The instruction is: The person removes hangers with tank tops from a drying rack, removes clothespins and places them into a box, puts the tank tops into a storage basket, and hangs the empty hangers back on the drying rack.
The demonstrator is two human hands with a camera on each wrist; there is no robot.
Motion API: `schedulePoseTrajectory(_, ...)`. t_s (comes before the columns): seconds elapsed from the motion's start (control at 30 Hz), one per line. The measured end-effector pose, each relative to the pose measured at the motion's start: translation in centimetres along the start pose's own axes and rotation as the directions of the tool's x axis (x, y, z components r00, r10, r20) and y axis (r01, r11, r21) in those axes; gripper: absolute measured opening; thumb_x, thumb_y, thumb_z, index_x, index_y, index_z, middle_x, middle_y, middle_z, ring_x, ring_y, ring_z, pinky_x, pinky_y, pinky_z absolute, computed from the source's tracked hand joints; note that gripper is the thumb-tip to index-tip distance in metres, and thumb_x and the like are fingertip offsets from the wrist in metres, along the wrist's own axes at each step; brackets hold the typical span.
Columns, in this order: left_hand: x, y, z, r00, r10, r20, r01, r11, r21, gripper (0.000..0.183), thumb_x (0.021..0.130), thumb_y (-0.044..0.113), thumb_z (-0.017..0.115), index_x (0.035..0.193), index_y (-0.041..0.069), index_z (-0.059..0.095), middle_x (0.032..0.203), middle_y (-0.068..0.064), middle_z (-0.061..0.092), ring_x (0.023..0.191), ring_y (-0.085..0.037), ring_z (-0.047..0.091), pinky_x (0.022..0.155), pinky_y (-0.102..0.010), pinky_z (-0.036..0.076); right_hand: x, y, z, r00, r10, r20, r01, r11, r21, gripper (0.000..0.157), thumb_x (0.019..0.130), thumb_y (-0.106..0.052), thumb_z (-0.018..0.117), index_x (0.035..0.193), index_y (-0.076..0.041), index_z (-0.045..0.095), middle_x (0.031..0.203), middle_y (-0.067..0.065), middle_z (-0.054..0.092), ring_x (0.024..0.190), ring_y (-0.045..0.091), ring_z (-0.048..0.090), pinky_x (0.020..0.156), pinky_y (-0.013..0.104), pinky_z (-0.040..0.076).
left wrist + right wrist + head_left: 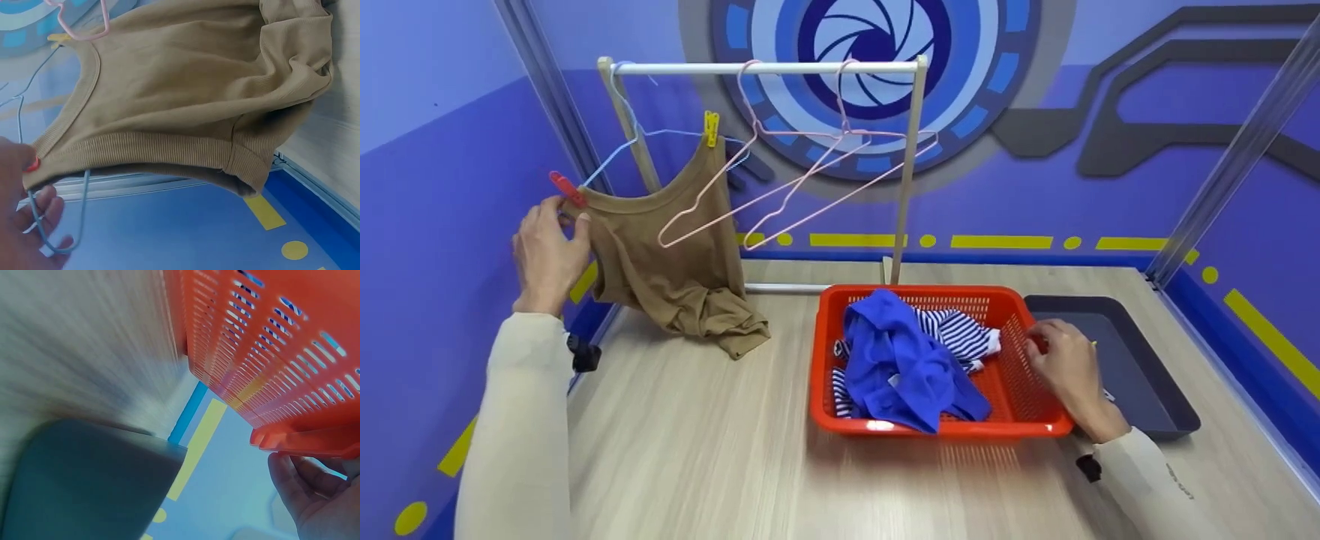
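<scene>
A tan tank top [660, 232] hangs from a light blue hanger [615, 156], with a red clothespin [568, 187] at one shoulder and a yellow clothespin [711, 129] at the other. My left hand [549, 251] pinches the shoulder beside the red clothespin. In the left wrist view, its fingers lie behind the hanger's looped end [59, 250]. At the right rim of a red basket [937, 428], my right hand [1069, 367] is loosely bent, fingertips close to the rim; whether they touch it I cannot tell. Inside lie a blue garment [896, 360] and a striped garment [960, 334].
Two pink hangers [705, 206] hang on the white rod [682, 68] of the wooden rack. Beside the basket, a dark grey tray [1140, 375] is partly hidden by the right hand and arm. Blue walls enclose the wood-grain table [697, 450] on the left, back and right.
</scene>
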State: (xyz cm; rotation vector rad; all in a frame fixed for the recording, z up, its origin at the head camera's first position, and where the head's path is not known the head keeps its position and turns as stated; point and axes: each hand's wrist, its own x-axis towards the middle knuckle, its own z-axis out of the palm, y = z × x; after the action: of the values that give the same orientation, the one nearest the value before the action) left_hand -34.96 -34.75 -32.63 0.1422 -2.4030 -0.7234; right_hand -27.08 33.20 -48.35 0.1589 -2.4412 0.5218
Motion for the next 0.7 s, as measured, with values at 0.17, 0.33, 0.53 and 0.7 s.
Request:
schedulePoseTrajectory(0.17, 0.0, 0.8, 0.1, 0.995, 0.055, -0.081, -0.057, 0.998, -0.024, 0.041, 0.103, 0.031, 0.046, 0.116, -0.004, 0.063, 0.105, -0.027, 0.066, 0.091, -0.043, 0.060, 0.080, -0.054, 0.045, 0.0, 0.0, -0.1, 1.000, -0.003, -0.001, 0.003, 1.000, 0.006, 0.014, 0.081, -0.001, 0.072, 0.094, 0.006, 0.072, 0.095, 0.025, 0.069, 0.085, 0.042, 0.066, 0.078, 0.058, 0.055)
schedulePoseTrajectory(0.33, -0.2, 1.2, -0.1, 0.990, 0.089, -0.109, -0.096, 0.993, -0.065, 0.037, 0.104, 0.027, 0.046, 0.112, -0.005, 0.063, 0.106, -0.028, 0.068, 0.091, -0.043, 0.061, 0.079, -0.052, 0.046, 0.0, 0.1, -0.1, 1.000, 0.001, 0.005, -0.001, 1.000, 0.011, 0.014, 0.082, -0.002, 0.071, 0.094, 0.005, 0.072, 0.096, 0.024, 0.069, 0.085, 0.041, 0.065, 0.077, 0.057, 0.056)
schedulePoseTrajectory(0.53, -0.6, 1.5, 0.0, 0.977, 0.085, -0.194, -0.105, 0.990, -0.097, 0.037, 0.104, 0.027, 0.045, 0.111, -0.004, 0.064, 0.097, -0.024, 0.067, 0.080, -0.032, 0.056, 0.070, -0.034, 0.037, -0.2, 0.2, 0.0, 1.000, -0.005, -0.001, 0.005, 1.000, 0.006, 0.014, 0.082, -0.002, 0.072, 0.093, 0.005, 0.072, 0.096, 0.024, 0.069, 0.085, 0.040, 0.066, 0.077, 0.057, 0.056)
schedulePoseTrajectory(0.7, -0.6, 1.8, -0.1, 0.942, 0.120, -0.313, -0.165, 0.979, -0.122, 0.035, 0.103, 0.026, 0.050, 0.103, -0.006, 0.065, 0.093, -0.027, 0.067, 0.080, -0.036, 0.059, 0.072, -0.041, 0.040, -0.2, 0.3, 0.0, 1.000, -0.016, -0.015, 0.016, 1.000, 0.001, 0.013, 0.081, -0.002, 0.071, 0.092, 0.005, 0.072, 0.095, 0.024, 0.070, 0.085, 0.040, 0.065, 0.078, 0.057, 0.055)
